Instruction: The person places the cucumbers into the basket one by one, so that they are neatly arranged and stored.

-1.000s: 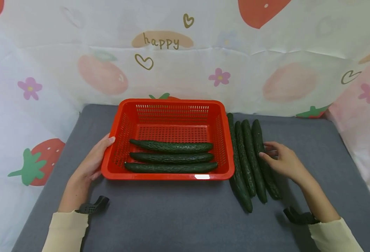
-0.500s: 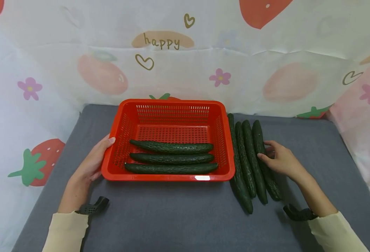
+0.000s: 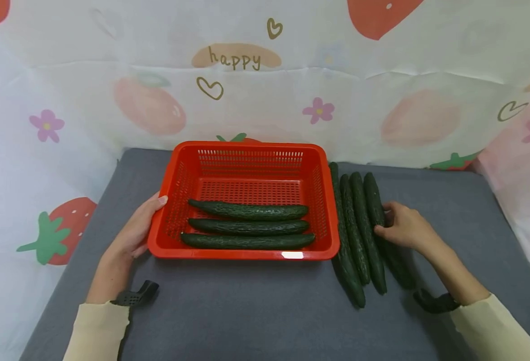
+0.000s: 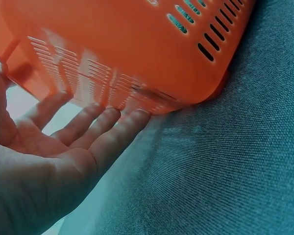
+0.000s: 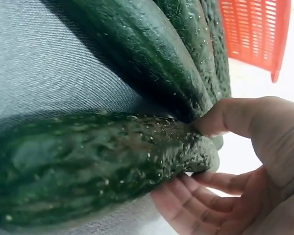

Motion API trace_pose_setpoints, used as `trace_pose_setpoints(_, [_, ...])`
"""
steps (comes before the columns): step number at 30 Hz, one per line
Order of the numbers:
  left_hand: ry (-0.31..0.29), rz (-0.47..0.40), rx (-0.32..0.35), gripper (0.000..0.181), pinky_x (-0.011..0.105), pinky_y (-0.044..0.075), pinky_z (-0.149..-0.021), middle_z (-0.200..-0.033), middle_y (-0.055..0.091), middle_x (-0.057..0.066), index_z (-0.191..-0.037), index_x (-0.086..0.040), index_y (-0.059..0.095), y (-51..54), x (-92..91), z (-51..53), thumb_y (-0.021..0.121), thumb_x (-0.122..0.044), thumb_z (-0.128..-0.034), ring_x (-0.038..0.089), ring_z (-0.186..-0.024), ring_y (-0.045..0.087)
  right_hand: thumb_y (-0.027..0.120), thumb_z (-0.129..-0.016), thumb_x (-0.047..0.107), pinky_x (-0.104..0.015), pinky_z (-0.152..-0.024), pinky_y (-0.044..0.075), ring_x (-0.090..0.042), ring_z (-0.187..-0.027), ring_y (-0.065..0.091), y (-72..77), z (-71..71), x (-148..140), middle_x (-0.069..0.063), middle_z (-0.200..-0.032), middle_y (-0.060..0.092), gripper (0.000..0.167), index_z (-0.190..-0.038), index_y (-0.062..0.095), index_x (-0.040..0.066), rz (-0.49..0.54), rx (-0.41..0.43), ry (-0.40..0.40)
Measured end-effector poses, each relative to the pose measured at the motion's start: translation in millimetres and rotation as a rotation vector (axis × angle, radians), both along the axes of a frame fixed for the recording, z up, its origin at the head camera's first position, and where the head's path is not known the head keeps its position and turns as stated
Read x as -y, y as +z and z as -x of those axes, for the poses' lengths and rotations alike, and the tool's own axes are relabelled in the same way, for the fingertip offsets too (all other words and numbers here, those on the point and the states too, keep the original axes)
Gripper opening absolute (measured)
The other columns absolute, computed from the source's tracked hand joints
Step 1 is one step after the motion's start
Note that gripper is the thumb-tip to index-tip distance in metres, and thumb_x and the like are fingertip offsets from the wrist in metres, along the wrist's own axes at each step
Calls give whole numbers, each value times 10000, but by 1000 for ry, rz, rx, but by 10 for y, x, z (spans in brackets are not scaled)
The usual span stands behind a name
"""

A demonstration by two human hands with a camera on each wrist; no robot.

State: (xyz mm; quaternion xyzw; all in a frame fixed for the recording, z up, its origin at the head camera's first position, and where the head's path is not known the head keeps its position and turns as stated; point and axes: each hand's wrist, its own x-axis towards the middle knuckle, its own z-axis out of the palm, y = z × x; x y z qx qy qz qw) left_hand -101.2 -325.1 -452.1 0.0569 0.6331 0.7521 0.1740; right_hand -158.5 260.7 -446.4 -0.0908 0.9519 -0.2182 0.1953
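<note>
A red plastic basket (image 3: 229, 254) with slotted walls stands at the table's middle. In it lie three dark green cucumbers (image 3: 247, 226), side by side and crosswise. My left hand (image 3: 131, 233) holds the basket's left side, thumb over the rim; in the left wrist view its fingertips (image 4: 138, 115) touch the outer wall. Right of the basket, my right hand (image 3: 409, 226) pinches the rightmost cucumber (image 3: 395, 260) between thumb and fingers. The right wrist view shows this bumpy cucumber (image 5: 88, 166) angled away from its neighbour (image 5: 142, 44), a gap between their near ends.
Three other cucumbers (image 3: 355, 235) lie close together against the basket's right side. Grey cloth (image 3: 247, 311) covers the table. Behind it hangs a white printed curtain (image 3: 256, 110). Each wrist carries a black camera mount (image 3: 136, 295).
The rightmost cucumber's near end has swung right, away from the others, while my right thumb and fingers closed on it. My left hand and the basket hold still; the head view shifts slightly.
</note>
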Motion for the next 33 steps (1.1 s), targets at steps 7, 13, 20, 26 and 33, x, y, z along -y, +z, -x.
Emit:
trace_pose_setpoints(7, [-19,-17,-19,440,311,648,-909,-1303,706,5,-1569,-118,324,10,-14,35,345,-297,-1168,130,-1110,752,691,-990,305,-599,-810,578,-535,-1092,664,28,52,24,-422,-1306,615,749,-1486,395,-172,-26,1,-24])
trace_pose_setpoints(13, [-11,-4,-26,438,305,650,-895,-1289,712,1,-1570,-124,329,27,16,37,348,-298,-1168,125,-1091,759,681,-1004,349,-455,-616,555,-376,-888,711,-13,20,54,-331,-1216,684,729,-1506,434,-117,-76,-68,-42])
trace_pose_setpoints(20, [-14,-17,-17,448,307,647,-911,-1308,706,-1,-1584,-132,315,-16,17,4,346,-292,-1167,121,-1107,755,752,-955,289,-556,-691,587,-468,-987,706,34,22,114,-355,-1253,674,755,-1485,434,-145,-167,-54,-7])
trace_pose_setpoints(26, [-8,-19,-18,434,316,648,-907,-1303,712,-4,-1572,-133,329,-13,17,6,349,-286,-1166,126,-1102,762,718,-980,302,-516,-638,579,-458,-932,712,-48,24,91,-375,-1230,674,709,-1459,461,-153,-114,-88,-35])
trace_pose_setpoints(33, [5,2,-13,438,300,647,-906,-1302,712,-9,-1564,-119,329,-8,7,11,360,-299,-1165,114,-1099,757,725,-977,323,-552,-705,586,-497,-1007,696,-46,24,18,-401,-1273,648,726,-1456,476,-162,-73,-76,-34])
